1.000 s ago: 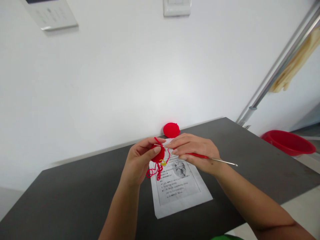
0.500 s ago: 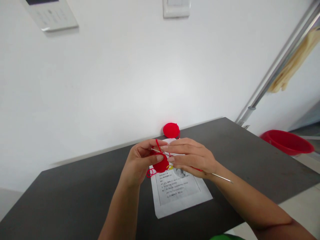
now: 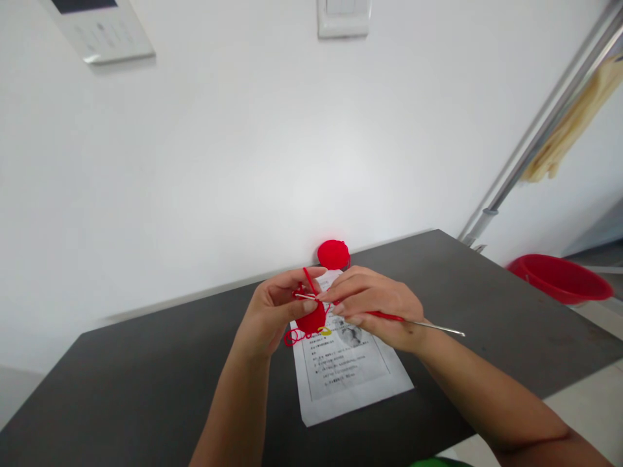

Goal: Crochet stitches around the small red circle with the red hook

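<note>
Between thumb and fingers, my left hand (image 3: pixel 272 308) pinches a small red crochet piece (image 3: pixel 311 319), with a strand of red yarn running up over the index finger. My right hand (image 3: pixel 382 305) is closed around a crochet hook (image 3: pixel 433 327) with a red grip and metal ends; its tip reaches to the top edge of the piece. A yellow loop, perhaps a stitch marker (image 3: pixel 324 331), hangs at the piece's lower edge. Loose red yarn (image 3: pixel 293 336) curls below my left hand. Behind the hands, a ball of red yarn (image 3: pixel 333 254) rests against the wall.
A printed sheet (image 3: pixel 350 383) lies under my hands on the dark table (image 3: pixel 160 370). The white wall (image 3: pixel 219 162) stands directly behind it. To the right are a metal pole (image 3: pixel 535 149), hanging yellowish gloves (image 3: pixel 569 126) and a red basin (image 3: pixel 559 279) beyond the table edge.
My right hand has turned and its fingers have curled closer around the hook, showing more of the red grip. The hook's rear end has shifted slightly right and up. The left hand barely moved.
</note>
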A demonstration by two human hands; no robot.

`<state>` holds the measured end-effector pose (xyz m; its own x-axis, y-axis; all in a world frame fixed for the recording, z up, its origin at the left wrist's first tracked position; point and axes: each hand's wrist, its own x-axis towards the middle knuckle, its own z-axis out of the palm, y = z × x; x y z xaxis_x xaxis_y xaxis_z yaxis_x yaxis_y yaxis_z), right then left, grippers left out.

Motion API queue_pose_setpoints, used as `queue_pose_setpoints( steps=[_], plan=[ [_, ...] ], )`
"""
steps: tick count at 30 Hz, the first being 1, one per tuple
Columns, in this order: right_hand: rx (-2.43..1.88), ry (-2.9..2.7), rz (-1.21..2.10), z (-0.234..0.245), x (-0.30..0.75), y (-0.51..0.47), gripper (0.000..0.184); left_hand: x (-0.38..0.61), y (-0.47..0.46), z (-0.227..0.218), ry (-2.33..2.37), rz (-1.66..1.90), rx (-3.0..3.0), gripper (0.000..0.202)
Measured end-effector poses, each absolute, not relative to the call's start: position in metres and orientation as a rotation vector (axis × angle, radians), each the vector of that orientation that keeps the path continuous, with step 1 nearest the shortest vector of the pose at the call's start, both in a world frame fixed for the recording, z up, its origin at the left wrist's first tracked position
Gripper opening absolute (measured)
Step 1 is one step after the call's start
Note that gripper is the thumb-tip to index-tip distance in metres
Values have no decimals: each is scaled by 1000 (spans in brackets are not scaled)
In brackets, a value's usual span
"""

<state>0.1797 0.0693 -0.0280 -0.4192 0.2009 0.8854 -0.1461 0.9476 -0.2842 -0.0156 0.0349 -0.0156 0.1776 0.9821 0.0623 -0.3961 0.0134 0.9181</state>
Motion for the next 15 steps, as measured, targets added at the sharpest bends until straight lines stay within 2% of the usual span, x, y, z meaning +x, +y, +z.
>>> queue_pose_setpoints(
  steps=[9, 15],
  plan=[
    [-40, -1972, 248, -33, 176, 66, 15, -16, 39, -21, 671, 1172, 1057, 42],
    [-80, -1967, 118, -36, 175, 71, 15, -9, 32, -19, 827, 1383, 1132, 46]
  ],
)
